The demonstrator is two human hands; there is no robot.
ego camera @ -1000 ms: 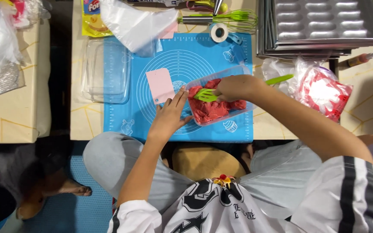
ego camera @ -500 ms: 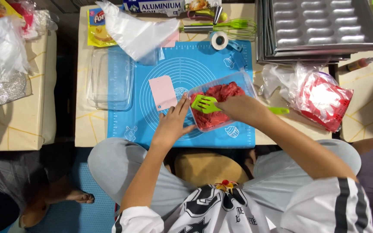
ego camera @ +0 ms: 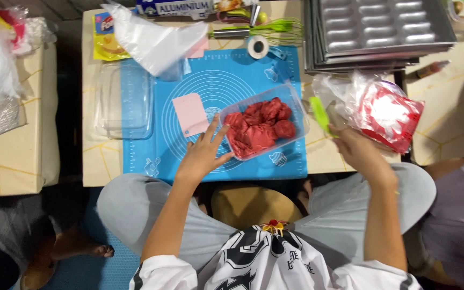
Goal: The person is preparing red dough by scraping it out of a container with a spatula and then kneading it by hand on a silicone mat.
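sitting at a low pale table (ego camera: pixel 108 166), you look straight down on it, with a second cream table (ego camera: pixel 22 161) just off its left edge and a dark gap of floor between them. a blue silicone mat (ego camera: pixel 151 156) printed with white circles covers most of your table's middle. at the far right corner a stack of grey metal baking trays (ego camera: pixel 382 32) with oblong moulds overhangs the edge. a clear glass dish (ego camera: pixel 124 102) sits on the mat's left side, and a crumpled clear plastic bag (ego camera: pixel 157 40) lies above it.

on the mat's right part stands a clear plastic container (ego camera: pixel 296 115) filled with lumps of red dough (ego camera: pixel 261 126). your left hand (ego camera: pixel 202 156) rests flat on the mat, fingers spread apart, fingertips touching the container's near left corner. a small pink scraper card (ego camera: pixel 190 114) lies just beside that hand.

your right hand (ego camera: pixel 358 150) is off the mat's right edge, fingers curled shut around a green utensil (ego camera: pixel 319 114), next to a red-and-clear plastic bag (ego camera: pixel 385 113). a green whisk (ego camera: pixel 280 27) and a roll of tape (ego camera: pixel 258 46) lie at the far edge.
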